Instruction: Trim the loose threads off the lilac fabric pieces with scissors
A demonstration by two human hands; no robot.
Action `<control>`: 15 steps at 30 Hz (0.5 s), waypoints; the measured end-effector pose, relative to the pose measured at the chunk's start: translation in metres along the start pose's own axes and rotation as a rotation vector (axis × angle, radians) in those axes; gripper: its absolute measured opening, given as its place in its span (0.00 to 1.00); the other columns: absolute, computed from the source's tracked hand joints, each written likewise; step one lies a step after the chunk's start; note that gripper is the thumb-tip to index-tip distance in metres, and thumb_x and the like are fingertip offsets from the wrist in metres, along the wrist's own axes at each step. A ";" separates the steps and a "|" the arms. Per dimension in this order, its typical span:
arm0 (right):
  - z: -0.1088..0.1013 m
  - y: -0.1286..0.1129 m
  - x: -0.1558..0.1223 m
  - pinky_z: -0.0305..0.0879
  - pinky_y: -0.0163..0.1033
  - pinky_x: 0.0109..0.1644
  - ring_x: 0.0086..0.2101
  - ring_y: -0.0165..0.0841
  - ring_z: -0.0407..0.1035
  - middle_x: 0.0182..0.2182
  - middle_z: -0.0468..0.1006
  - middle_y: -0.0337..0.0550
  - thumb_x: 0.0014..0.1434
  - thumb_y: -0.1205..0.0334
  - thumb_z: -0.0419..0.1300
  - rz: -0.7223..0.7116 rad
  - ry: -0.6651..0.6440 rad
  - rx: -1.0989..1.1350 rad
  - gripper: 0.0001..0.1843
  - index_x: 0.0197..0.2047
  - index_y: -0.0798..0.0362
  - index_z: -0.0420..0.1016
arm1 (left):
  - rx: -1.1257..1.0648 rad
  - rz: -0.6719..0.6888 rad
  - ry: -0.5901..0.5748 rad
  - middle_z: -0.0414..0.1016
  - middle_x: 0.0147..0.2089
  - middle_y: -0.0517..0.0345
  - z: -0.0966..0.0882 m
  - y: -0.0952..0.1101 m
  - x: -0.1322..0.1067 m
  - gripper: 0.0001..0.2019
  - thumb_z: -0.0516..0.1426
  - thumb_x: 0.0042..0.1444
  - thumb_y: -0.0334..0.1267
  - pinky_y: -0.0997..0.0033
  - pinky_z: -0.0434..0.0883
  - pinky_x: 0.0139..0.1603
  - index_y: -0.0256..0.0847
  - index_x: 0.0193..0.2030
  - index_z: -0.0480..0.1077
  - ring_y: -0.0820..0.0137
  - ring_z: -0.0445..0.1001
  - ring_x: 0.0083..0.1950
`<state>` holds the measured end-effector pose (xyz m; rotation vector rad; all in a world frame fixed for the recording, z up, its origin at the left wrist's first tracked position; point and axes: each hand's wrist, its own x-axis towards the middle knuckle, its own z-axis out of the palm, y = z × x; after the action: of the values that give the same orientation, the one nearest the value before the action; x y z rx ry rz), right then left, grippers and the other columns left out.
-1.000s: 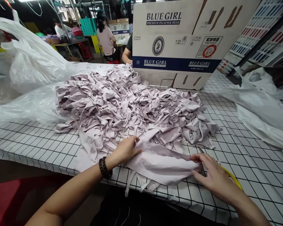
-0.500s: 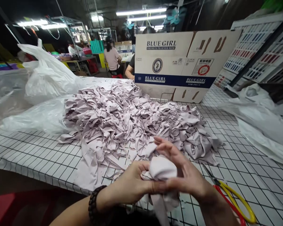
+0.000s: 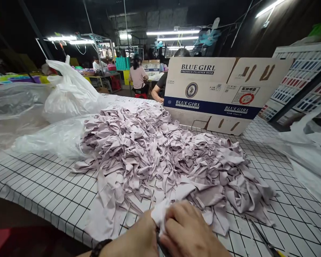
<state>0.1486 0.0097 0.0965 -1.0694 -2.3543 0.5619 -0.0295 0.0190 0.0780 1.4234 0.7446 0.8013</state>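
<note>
Low in the head view, my two hands are close together over a small bunched piece of pale pink cloth (image 3: 160, 214). My left hand (image 3: 139, 235) is closed around the cloth, its fingers mostly hidden behind the right. The fingers of my right hand (image 3: 188, 228) are curled and pinch the cloth from the other side. Just beyond lies a large heap of pale pink cloth pieces (image 3: 155, 146). Scissors (image 3: 266, 242) rest on the table at the lower right, cut off by the frame edge.
A grid-patterned cloth covers the table (image 3: 50, 192). A cardboard carton (image 3: 211, 84) stands behind the heap, with a person's arm (image 3: 157, 92) beside it. Clear plastic bags (image 3: 66, 92) lie left, a white bag (image 3: 312, 146) right. Farther back, another person (image 3: 138, 76) sits.
My right hand has gone from spread around the bunched cloth to closed on it, and both hands sit lower in view. The view has tilted up and turned slightly left.
</note>
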 end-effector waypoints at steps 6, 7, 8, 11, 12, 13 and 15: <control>-0.042 0.030 0.032 0.71 0.40 0.33 0.38 0.39 0.71 0.49 0.72 0.49 0.62 0.46 0.56 0.466 0.121 0.165 0.18 0.51 0.45 0.69 | 0.138 -0.031 0.124 0.74 0.26 0.58 -0.078 0.027 0.069 0.15 0.55 0.62 0.46 0.75 0.68 0.22 0.38 0.31 0.74 0.73 0.71 0.24; -0.046 0.044 0.028 0.71 0.41 0.33 0.39 0.40 0.72 0.48 0.73 0.49 0.61 0.45 0.56 0.581 0.182 0.151 0.19 0.50 0.45 0.69 | 0.248 -0.017 0.204 0.75 0.26 0.56 -0.104 0.045 0.089 0.16 0.54 0.64 0.47 0.75 0.68 0.22 0.37 0.32 0.73 0.73 0.71 0.23; -0.047 0.058 0.023 0.71 0.41 0.34 0.39 0.40 0.72 0.46 0.74 0.49 0.61 0.45 0.55 0.667 0.199 0.132 0.18 0.48 0.46 0.71 | 0.368 0.023 0.324 0.74 0.25 0.56 -0.129 0.067 0.112 0.17 0.53 0.65 0.46 0.74 0.68 0.22 0.36 0.31 0.73 0.73 0.71 0.22; -0.030 0.087 0.009 0.70 0.41 0.37 0.37 0.39 0.73 0.37 0.77 0.45 0.61 0.48 0.54 0.730 -0.003 0.172 0.13 0.37 0.48 0.72 | 0.703 0.136 0.729 0.76 0.35 0.52 -0.192 0.131 0.184 0.11 0.51 0.67 0.36 0.70 0.73 0.35 0.29 0.43 0.71 0.72 0.77 0.33; -0.020 0.092 0.006 0.70 0.41 0.37 0.35 0.38 0.73 0.35 0.78 0.44 0.61 0.50 0.54 0.706 -0.071 0.192 0.12 0.36 0.48 0.72 | 0.740 0.142 0.764 0.75 0.41 0.49 -0.207 0.148 0.204 0.13 0.48 0.69 0.33 0.67 0.71 0.40 0.26 0.49 0.68 0.69 0.78 0.40; -0.010 0.094 0.005 0.69 0.40 0.38 0.35 0.37 0.73 0.34 0.78 0.43 0.60 0.52 0.55 0.673 -0.108 0.195 0.10 0.36 0.49 0.72 | 0.785 0.127 0.794 0.72 0.44 0.47 -0.220 0.160 0.219 0.15 0.44 0.70 0.30 0.63 0.68 0.44 0.21 0.51 0.66 0.65 0.77 0.47; 0.010 0.096 0.003 0.68 0.37 0.40 0.34 0.35 0.73 0.33 0.78 0.42 0.56 0.55 0.57 0.607 -0.112 0.173 0.08 0.36 0.49 0.72 | 0.883 0.069 0.859 0.72 0.48 0.46 -0.240 0.171 0.231 0.15 0.46 0.70 0.34 0.56 0.68 0.44 0.25 0.53 0.67 0.56 0.76 0.52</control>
<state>0.1964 0.0693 0.0367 -1.7081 -1.9967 1.0397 -0.1093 0.3416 0.2508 1.8624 1.8806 1.2354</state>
